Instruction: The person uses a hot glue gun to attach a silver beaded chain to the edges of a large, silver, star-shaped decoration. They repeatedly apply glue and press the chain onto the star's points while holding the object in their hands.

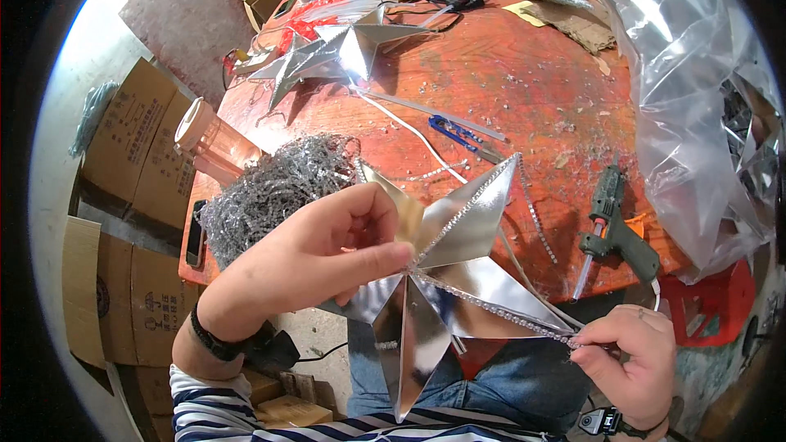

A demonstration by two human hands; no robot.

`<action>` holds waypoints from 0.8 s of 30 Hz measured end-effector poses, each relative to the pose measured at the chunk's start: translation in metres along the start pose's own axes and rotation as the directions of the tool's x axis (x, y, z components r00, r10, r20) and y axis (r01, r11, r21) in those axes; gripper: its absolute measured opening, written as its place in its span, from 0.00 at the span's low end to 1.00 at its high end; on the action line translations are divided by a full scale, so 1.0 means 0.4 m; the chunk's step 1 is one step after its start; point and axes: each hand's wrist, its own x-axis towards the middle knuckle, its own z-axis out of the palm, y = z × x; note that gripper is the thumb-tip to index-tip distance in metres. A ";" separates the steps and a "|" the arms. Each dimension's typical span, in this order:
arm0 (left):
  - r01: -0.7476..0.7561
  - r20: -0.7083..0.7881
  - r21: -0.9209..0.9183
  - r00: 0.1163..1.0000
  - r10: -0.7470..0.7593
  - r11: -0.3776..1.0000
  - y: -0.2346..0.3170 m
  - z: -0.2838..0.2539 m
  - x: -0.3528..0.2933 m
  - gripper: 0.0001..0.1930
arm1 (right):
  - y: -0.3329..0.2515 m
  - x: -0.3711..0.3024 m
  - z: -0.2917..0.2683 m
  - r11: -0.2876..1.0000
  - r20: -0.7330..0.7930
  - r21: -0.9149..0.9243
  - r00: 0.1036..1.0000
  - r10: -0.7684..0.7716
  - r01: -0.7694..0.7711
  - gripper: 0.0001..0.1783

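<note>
One mirrored silver star (pixel 475 278): left hand (pixel 326 252) curled, thumb at centre, hold unclear; right hand (pixel 632 358) pinching rhinestone trim (pixel 499 311) at one tip, which uneven pull could skew.

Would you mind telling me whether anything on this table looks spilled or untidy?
Yes: small pale bits lie strewn across the orange-red tabletop like stray scraps, and the silver trim at left sits in a tangled heap.

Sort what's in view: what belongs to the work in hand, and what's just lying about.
Likely belongs:
- star
- gem strip
- silver tangle
- glue gun
- blue-handled cutters

Apparently lying about:
- bottle
- phone
- cardboard boxes
</note>
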 end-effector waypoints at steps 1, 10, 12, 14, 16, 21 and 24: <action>0.052 0.021 -0.089 0.999 -0.050 0.995 0.005 0.001 0.000 0.13 | 0.002 0.000 0.000 1.000 0.003 -0.001 1.000 -0.008 0.008 0.09; -0.066 -0.079 0.296 0.993 0.093 0.953 -0.007 0.011 -0.001 0.14 | -0.003 -0.008 -0.008 0.994 0.001 0.058 0.995 0.095 -0.095 0.09; -0.040 -0.111 0.310 0.991 0.078 0.950 -0.003 0.020 -0.003 0.14 | 0.010 -0.007 -0.022 0.992 0.035 0.065 0.994 0.105 -0.107 0.10; -0.041 -0.132 0.331 0.987 0.089 0.943 -0.001 0.027 -0.004 0.14 | 0.018 -0.005 -0.031 0.990 0.066 0.077 0.991 0.114 -0.119 0.08; -0.068 -0.139 0.359 0.982 0.125 0.931 -0.001 0.032 -0.004 0.13 | 0.020 -0.008 -0.035 0.976 0.092 0.106 0.979 0.182 -0.192 0.06; -0.056 -0.168 0.413 0.976 0.137 0.909 0.010 0.045 -0.008 0.13 | 0.025 -0.012 -0.030 0.933 0.135 0.174 0.946 0.294 -0.315 0.06; -0.064 -0.174 0.378 0.975 0.138 0.924 -0.003 0.039 -0.009 0.13 | 0.028 -0.007 -0.023 0.929 0.146 0.168 0.941 0.306 -0.329 0.06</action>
